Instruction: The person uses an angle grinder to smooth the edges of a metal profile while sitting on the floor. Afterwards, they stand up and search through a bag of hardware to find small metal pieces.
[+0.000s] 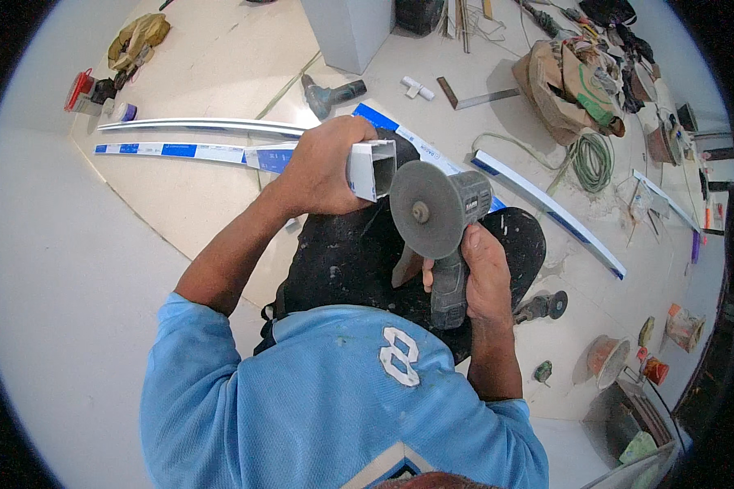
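While white profile [361, 173] is being gripped by curled left hand [324, 167] over black trousers [334, 253], grinder [442, 244] is being held beside its open end, right hand [489, 277] wrapped round; cutting seemingly unfinished.

White hollow profile [361, 173] in left grip [326, 167], angle grinder [442, 232] in right grip [488, 273].

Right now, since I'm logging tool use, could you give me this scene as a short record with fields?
Left hand: grips a white hollow profile
Right hand: holds an angle grinder
Disc: by the profile's open end; contact unclear
Floor left: white-and-blue strips
Floor ahead: drill, metal square
Floor right: brown sack, coiled cable, another disc tool
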Demonstrator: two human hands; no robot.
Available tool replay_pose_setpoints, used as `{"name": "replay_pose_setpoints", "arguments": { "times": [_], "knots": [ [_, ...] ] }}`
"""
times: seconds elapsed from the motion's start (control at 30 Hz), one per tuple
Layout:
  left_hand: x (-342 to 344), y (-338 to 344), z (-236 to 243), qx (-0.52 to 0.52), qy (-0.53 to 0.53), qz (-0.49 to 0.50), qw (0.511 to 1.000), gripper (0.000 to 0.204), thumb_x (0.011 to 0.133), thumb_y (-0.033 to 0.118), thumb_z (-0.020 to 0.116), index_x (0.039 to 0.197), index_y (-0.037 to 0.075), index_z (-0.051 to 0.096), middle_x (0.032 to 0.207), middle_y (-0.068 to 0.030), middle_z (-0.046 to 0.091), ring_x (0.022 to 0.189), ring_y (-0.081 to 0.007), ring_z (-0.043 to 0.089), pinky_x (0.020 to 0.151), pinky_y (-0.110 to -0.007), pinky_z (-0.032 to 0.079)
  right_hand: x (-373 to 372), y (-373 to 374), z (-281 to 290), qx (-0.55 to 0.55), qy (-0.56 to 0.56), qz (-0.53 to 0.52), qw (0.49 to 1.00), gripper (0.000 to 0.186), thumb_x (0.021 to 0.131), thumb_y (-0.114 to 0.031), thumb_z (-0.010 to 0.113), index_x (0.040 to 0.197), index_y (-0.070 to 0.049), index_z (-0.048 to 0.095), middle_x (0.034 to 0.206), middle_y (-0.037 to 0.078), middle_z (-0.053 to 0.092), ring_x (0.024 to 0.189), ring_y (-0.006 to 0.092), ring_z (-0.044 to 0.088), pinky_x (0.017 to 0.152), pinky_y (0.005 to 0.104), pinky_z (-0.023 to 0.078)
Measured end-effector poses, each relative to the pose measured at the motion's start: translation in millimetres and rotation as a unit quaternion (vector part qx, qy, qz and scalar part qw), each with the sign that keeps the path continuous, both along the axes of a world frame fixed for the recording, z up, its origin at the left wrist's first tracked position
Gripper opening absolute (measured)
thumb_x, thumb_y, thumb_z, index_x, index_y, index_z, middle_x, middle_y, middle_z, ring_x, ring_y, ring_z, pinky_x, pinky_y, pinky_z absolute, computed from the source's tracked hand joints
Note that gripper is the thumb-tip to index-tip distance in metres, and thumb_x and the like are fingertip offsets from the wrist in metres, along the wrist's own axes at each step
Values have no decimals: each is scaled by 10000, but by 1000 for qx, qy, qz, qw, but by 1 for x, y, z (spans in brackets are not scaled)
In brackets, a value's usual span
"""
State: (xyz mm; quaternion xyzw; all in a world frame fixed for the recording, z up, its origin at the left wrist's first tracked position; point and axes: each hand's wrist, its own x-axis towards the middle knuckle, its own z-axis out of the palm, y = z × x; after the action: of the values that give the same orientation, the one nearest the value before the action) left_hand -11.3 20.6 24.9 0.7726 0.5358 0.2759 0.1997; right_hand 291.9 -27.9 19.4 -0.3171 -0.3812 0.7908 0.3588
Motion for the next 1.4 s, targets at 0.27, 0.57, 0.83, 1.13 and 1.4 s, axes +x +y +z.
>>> {"name": "replay_pose_setpoints", "arguments": {
  "times": [0.27,0.57,0.83,1.13,1.4],
  "knots": [
    [-1,-2,0,4,7,10,1000,629,663,308,976,1146,64,654,1076,-168,704,1018,-351,722,875,-476,580,-12,-1,-14,-34,31,0,999,552,1198,-451,368,1288,54,571,916,169,719,691,222,712,617,353,612],
    [9,-34,11,45,52,47,997,693,687,162,900,1287,-2,592,1223,-242,618,1159,-413,627,998,-498,504,2,3,-5,-13,47,-25,999,553,1170,-511,455,1260,18,590,931,161,738,699,224,731,633,360,624],
    [6,-65,27,40,45,22,998,682,778,-13,866,1401,-15,590,1247,-216,680,1114,-383,640,984,-530,500,21,14,-13,-10,92,-93,991,558,1173,-506,433,1279,24,572,922,188,725,679,246,722,589,367,616],
    [23,-81,8,79,93,-1,993,740,638,137,887,1304,19,587,1226,-208,634,1181,-430,600,1098,-523,469,18,-6,-16,-72,125,-60,988,562,1172,-516,431,1280,16,578,923,179,721,672,238,718,582,363,620],
    [20,-85,-12,91,50,74,992,679,639,74,937,1234,28,615,1174,-204,669,1093,-421,670,972,-508,545,-1,-19,-23,-97,131,22,986,591,1159,-551,452,1222,14,616,915,153,730,679,209,726,590,341,629]
  ]
}}
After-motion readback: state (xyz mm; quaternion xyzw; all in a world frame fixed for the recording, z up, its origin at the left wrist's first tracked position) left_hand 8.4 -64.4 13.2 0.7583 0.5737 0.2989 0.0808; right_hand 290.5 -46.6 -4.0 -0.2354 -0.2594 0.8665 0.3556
